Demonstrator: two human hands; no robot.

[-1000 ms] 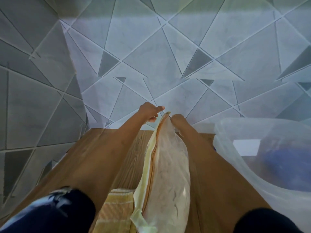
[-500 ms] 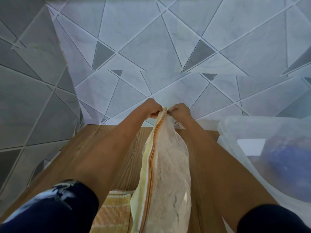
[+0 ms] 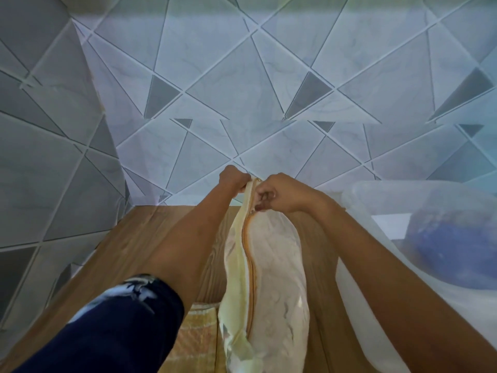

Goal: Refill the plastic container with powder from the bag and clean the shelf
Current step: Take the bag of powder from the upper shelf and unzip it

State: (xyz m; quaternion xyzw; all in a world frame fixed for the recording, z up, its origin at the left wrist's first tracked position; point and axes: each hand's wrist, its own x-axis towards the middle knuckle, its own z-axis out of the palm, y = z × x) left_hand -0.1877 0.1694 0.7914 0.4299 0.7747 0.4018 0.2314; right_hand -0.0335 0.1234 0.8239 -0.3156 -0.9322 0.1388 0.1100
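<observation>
A clear bag of white powder [image 3: 271, 281] with an orange zip strip lies lengthwise on the wooden shelf [image 3: 150, 238]. My left hand [image 3: 233, 179] pinches the bag's far end on the left side of the strip. My right hand [image 3: 271, 195] pinches the same end from the right, fingers curled on the strip. The translucent plastic container [image 3: 357, 200] stands on the shelf to the right, its rim beside my right forearm; something blue shows through its wall.
A yellow striped cloth [image 3: 197, 337] lies on the shelf under the near end of the bag. A tiled wall with a triangle pattern [image 3: 242, 90] closes the back and the left side of the shelf.
My two hands have drawn together at the bag's far end. My right hand has turned and slid a little toward me along the zip strip. The view has tilted slightly.
</observation>
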